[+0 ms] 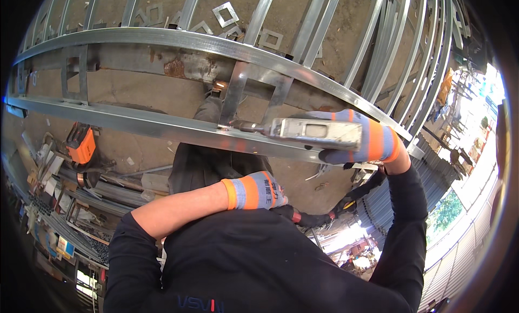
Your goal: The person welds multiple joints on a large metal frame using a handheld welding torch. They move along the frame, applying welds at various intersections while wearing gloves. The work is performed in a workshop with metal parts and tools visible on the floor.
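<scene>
My right hand (359,137), in a grey glove with orange bands, is closed round a silver welding gun (316,132) with a blocky body. Its dark narrow nozzle points left and meets the near metal rail (167,123) at the foot of an upright plate (234,91). A second plate (277,99) stands beside it, between the near rail and the far rail (216,42). My left hand (257,191), gloved alike, is curled in front of my chest. Its fingertips are mostly hidden; a dark cable (311,219) with red bands runs from beside it.
Long metal bars (259,15) extend beyond the far rail. Square metal frames (225,14) lie scattered on the floor. An orange-and-black case (81,143) stands at left, near stacked tubes (116,196). Corrugated dark sheets (432,169) lie at right.
</scene>
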Action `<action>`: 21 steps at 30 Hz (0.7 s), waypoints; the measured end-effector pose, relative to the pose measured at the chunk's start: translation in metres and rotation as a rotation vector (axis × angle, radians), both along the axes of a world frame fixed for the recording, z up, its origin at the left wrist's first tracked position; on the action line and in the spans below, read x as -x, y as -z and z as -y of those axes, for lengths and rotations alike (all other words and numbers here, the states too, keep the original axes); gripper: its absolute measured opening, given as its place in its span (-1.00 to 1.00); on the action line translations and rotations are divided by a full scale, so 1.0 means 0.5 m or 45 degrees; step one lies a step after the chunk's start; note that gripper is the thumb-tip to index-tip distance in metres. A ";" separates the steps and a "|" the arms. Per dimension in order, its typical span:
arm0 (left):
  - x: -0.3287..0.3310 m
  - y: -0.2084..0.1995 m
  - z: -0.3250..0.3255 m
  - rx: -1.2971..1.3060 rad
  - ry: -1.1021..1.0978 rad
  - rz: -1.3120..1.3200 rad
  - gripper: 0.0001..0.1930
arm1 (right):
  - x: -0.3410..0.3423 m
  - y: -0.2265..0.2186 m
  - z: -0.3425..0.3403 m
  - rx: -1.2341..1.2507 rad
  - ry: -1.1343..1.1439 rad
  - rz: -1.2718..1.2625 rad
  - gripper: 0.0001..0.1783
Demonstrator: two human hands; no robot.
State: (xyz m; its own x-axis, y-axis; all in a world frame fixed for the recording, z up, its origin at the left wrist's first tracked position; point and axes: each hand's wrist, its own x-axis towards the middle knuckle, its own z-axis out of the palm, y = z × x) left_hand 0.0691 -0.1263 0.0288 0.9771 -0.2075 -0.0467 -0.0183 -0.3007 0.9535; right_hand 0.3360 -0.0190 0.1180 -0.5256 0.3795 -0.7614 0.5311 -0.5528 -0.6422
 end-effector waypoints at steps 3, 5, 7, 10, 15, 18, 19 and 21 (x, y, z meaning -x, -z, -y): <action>-0.014 -0.003 -0.005 0.075 0.029 0.012 -0.80 | -0.040 -0.015 0.009 0.058 0.117 0.006 -0.13; -0.029 -0.004 -0.001 0.129 -0.022 0.057 -0.72 | -0.071 -0.024 0.032 0.070 0.162 0.054 -0.13; -0.052 -0.016 0.001 0.139 0.026 0.064 -0.67 | -0.091 -0.028 0.044 0.070 0.232 -0.002 -0.12; -0.083 -0.051 -0.001 0.193 0.095 0.009 -0.63 | -0.113 -0.026 0.065 0.016 0.136 -0.044 -0.11; -0.113 -0.057 0.014 0.182 0.111 -0.064 -0.63 | -0.116 -0.006 0.075 -0.014 -0.004 -0.044 -0.15; -0.116 -0.048 0.028 0.130 0.072 -0.103 -0.61 | -0.113 0.015 0.068 -0.058 -0.061 -0.099 -0.18; -0.116 -0.046 0.030 0.117 0.053 -0.109 -0.61 | -0.116 0.023 0.073 -0.053 -0.033 -0.131 -0.19; -0.117 -0.042 0.031 0.116 0.040 -0.116 -0.63 | -0.112 0.025 0.072 0.005 -0.022 -0.128 -0.19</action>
State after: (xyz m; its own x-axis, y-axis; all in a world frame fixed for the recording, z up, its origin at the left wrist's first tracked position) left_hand 0.1274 -0.1420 0.0498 0.9627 -0.2454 -0.1143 0.0614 -0.2134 0.9750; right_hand 0.3920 -0.0550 0.1053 -0.6060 0.3669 -0.7058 0.4734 -0.5467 -0.6907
